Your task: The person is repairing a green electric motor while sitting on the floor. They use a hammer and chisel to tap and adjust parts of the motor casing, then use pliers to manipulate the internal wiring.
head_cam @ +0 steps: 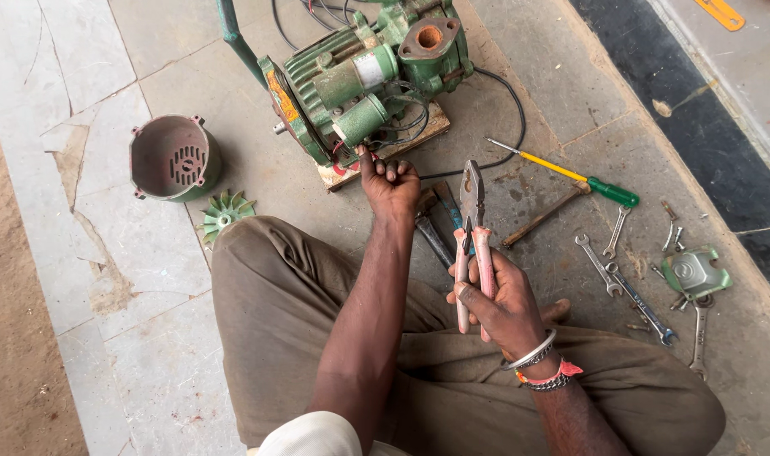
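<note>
A floor-level repair spot: opened green motor pump (360, 76), spanners (600, 266) and screwdriver (571, 176) strewn on stone paving (132, 279).

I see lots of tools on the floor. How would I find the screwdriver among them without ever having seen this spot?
Start at the big green motor on its wooden board at the top. Just right of it, beyond the black cable, the screwdriver lies slanted on the stone floor. Unlike the grey spanners and rusty hammer nearby, it has a yellow shaft and a bright green handle.
</note>
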